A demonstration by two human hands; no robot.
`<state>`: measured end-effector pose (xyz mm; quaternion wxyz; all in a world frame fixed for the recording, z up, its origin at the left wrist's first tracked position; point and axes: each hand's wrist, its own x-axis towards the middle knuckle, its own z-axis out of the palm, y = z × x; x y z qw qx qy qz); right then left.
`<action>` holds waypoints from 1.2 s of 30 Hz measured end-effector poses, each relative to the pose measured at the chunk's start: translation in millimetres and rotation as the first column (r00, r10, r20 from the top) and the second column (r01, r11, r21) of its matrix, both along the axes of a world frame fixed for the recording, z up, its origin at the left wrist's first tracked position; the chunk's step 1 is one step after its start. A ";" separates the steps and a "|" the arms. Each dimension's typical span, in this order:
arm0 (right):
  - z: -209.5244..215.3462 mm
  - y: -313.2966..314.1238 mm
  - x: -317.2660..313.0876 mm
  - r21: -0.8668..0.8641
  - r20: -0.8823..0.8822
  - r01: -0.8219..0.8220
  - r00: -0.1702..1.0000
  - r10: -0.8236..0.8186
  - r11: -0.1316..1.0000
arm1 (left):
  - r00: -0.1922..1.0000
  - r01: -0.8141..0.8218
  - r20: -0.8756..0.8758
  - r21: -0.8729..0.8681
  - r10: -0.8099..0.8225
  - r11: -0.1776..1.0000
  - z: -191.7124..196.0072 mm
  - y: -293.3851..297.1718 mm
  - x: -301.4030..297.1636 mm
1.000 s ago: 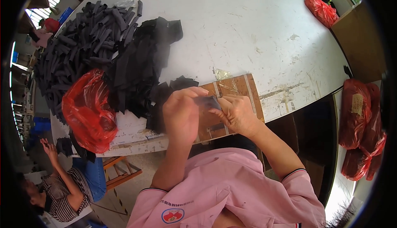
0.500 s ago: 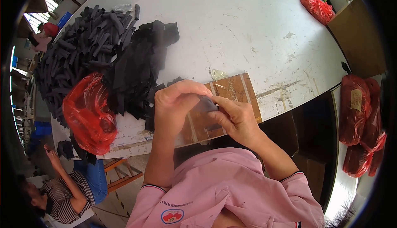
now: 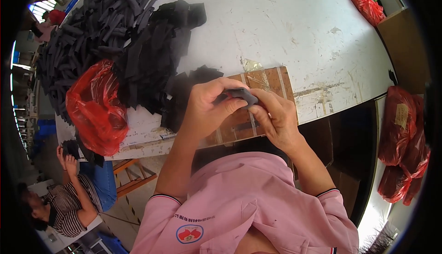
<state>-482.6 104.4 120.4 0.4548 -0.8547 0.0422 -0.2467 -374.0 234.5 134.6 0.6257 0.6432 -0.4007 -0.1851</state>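
Between my two hands is a small dark grey fabric piece [image 3: 244, 95], bent or rolled into a tube-like shape. My left hand [image 3: 211, 106] is closed on its left part, with the thumb along the lower side. The fingers of my right hand [image 3: 275, 116] pinch its right end. Both hands are above a brown taped cardboard sheet [image 3: 276, 86] at the table's near edge. Flat black fabric pieces [image 3: 154, 65] lie in a loose stack to the left of my hands, a few reaching close to my left wrist.
A heap of rolled dark grey fabric tubes [image 3: 87, 37] covers the far left of the white table [image 3: 258, 19]. Nearer stands a crumpled red plastic bag [image 3: 96, 116]. Filled red bags [image 3: 396, 125] and a cardboard box [image 3: 405, 46] are at the right. A co-worker in stripes [image 3: 76, 203] sits at lower left.
My left thumb has come down onto the fabric piece, which now shows more between my hands. The co-worker's hands have come together over dark fabric. The whole view has shifted slightly.
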 end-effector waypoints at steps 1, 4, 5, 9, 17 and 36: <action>1.5 -3.1 4.2 0.010 -0.009 0.007 1.000 -0.007 1.000 | 0.999 -0.008 0.051 0.030 0.006 1.000 -2.2 0.1 -1.2; 17.2 -13.7 18.4 -0.305 -0.006 -0.120 0.992 0.124 0.945 | 0.955 -0.294 0.048 0.029 0.292 0.955 -34.8 11.5 0.7; 35.7 -15.5 16.9 -0.031 -0.043 -0.133 0.990 0.132 0.991 | 0.914 -0.398 0.089 0.010 0.396 0.917 -51.1 17.6 3.0; 75.7 -33.3 6.5 0.631 0.192 -0.040 0.976 -0.105 0.775 | 0.799 -0.598 0.298 0.306 0.522 0.741 -80.2 31.6 -11.7; -124.6 -67.4 -179.5 0.327 -0.503 0.766 0.637 -0.584 0.554 | 0.605 -0.705 0.768 0.395 0.208 0.589 -97.6 11.2 -33.8; -10.7 29.1 -37.0 -0.083 -0.032 -0.070 0.997 0.067 0.994 | 0.736 -0.288 -0.620 0.077 0.272 0.955 -26.8 45.9 -32.4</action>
